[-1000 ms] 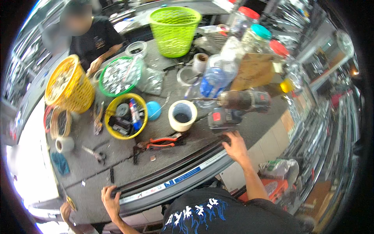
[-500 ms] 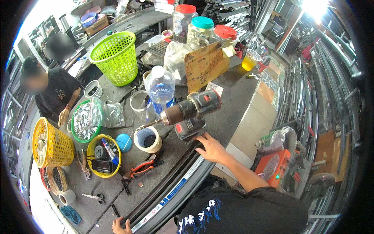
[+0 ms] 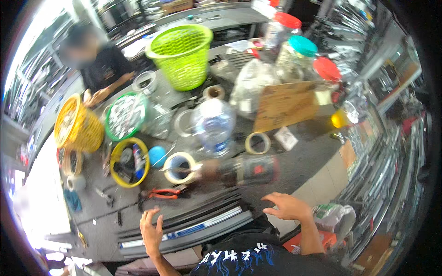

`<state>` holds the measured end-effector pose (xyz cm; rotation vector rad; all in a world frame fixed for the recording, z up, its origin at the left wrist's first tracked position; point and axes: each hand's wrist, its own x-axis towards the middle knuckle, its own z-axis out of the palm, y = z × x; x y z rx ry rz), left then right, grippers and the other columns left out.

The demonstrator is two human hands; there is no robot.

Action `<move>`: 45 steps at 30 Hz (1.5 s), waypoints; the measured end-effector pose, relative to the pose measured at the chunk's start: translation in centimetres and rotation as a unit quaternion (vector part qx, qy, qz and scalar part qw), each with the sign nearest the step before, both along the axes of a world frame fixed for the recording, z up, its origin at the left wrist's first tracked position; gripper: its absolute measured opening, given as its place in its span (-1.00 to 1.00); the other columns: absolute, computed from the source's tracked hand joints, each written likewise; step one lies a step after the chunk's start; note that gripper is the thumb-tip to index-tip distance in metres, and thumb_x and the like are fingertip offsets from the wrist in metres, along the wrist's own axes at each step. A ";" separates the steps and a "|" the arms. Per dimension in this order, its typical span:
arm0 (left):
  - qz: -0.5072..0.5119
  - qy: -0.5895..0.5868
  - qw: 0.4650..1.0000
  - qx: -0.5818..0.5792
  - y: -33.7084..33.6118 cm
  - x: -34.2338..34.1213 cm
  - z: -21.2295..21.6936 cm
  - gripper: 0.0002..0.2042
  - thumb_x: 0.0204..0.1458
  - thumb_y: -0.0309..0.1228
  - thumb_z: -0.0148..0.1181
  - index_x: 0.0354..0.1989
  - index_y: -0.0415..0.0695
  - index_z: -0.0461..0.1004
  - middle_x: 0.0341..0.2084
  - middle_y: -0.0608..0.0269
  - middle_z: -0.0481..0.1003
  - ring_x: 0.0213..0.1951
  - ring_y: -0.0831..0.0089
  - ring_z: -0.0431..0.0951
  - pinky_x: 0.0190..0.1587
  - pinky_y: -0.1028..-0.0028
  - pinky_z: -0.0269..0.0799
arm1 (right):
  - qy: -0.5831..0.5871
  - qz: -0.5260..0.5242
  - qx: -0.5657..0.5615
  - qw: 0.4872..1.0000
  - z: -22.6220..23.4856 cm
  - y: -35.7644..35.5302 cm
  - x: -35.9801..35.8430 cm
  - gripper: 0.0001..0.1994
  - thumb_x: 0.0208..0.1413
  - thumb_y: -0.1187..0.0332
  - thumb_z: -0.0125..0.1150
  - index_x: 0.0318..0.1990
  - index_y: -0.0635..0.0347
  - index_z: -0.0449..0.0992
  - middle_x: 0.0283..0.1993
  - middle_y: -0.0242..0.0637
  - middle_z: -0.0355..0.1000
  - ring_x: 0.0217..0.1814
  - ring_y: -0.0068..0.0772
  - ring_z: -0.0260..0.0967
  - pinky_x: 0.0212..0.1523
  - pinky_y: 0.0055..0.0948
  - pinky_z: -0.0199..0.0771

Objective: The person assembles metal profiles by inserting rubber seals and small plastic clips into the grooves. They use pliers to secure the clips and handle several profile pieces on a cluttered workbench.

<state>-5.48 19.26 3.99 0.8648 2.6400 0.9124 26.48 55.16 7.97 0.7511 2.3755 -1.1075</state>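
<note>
Dark and grey metal profiles (image 3: 225,221) with a blue-and-white label strip lie along the table edge in front of me. My left hand (image 3: 152,230) is above their left part, fingers raised and apart, holding nothing. Past their right end is my right hand (image 3: 291,207), also open and without anything in it. Between the profiles and the tape roll, a cordless drill (image 3: 251,171), smeared by motion, points left. Its bit reaches over the cream tape roll (image 3: 188,161). Orange-handled pliers (image 3: 163,193) rest just beyond the profiles.
A yellow bowl of tools (image 3: 146,172), a green basket of metal bits (image 3: 145,115) and a large bottle (image 3: 214,122) stand farther back. Behind them are a lime basket (image 3: 189,69) and cardboard (image 3: 285,106). A co-worker (image 3: 106,69) sits far left.
The view has shifted, so the table appears farther left and lower down. Both hands have lifted off the profiles; the left has come up from the near-left end.
</note>
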 end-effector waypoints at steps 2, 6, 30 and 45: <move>0.016 -0.009 0.999 -0.038 3.2 2.6 -0.6 -0.77 0.16 -0.51 0.34 -0.01 -0.18 0.62 -0.05 0.03 0.62 0.06 -0.07 0.58 0.18 0.10 0.43 | 0.015 0.027 0.003 1.000 -1.4 2.8 1.6 -0.44 0.41 -0.06 0.21 0.34 0.17 0.49 0.21 0.04 0.53 0.27 0.15 0.51 0.28 -0.02 0.50; -0.003 -0.015 1.000 -0.012 8.2 6.5 -2.5 -0.80 0.13 -0.54 0.33 -0.07 -0.24 0.62 -0.11 0.03 0.63 0.00 -0.08 0.58 0.16 0.10 0.40 | 0.010 0.040 0.016 0.999 -3.3 8.0 4.6 -0.49 0.41 0.00 0.22 0.25 0.26 0.51 0.18 0.09 0.54 0.28 0.23 0.49 0.29 0.03 0.48; 0.122 0.256 0.956 -0.079 10.0 6.8 -9.7 -0.56 0.39 -0.07 0.26 -0.21 -0.29 0.71 -0.32 -0.16 0.67 -0.24 -0.13 0.63 -0.02 0.01 0.53 | -0.024 -0.277 0.337 0.900 10.0 53.0 -6.2 0.25 -0.02 -0.74 0.07 0.51 0.26 0.37 0.49 0.23 0.37 0.51 0.33 0.37 0.46 0.22 0.39; 0.026 0.394 0.917 0.053 19.7 24.3 -4.8 -0.85 0.29 -0.46 0.34 -0.04 -0.22 0.63 -0.24 0.01 0.64 -0.28 0.07 0.58 -0.14 0.10 0.51 | 0.076 -0.020 0.388 0.918 12.6 56.3 -5.5 -0.14 0.32 -0.40 0.11 0.12 0.46 0.60 0.06 0.28 0.62 0.16 0.25 0.61 0.18 0.00 0.59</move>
